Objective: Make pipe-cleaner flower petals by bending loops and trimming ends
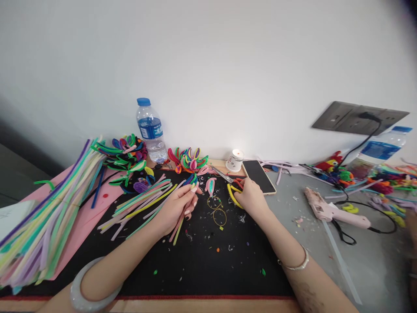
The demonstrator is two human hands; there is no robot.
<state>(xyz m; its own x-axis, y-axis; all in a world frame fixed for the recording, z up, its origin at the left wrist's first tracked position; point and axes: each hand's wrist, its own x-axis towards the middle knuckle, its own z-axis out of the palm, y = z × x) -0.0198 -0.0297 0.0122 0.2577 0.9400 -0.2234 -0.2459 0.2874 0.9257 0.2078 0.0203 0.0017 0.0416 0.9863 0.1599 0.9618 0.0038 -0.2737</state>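
My left hand (180, 204) is closed in a pinch around pipe cleaners (177, 232); pink and yellow-green stems hang below the fingers. Blue and green loops (191, 179) show just above its fingertips. My right hand (254, 198) curls over a yellow-handled tool (233, 196), its working end hidden. Scissors (222, 174) with grey blades lie by those fingers, close to red handles. Between the hands rest a pink and teal pipe-cleaner petal piece (210, 186) and two thin gold rings (219, 216), on a black mat (202, 274).
Loose pipe cleaners (140, 202) and a large bundle (55, 217) lie left. A water bottle (151, 130), petal clusters (192, 160), a paper cup (235, 160) and a phone (259, 176) stand or lie along the wall. At right is a corded pink glue gun (335, 214).
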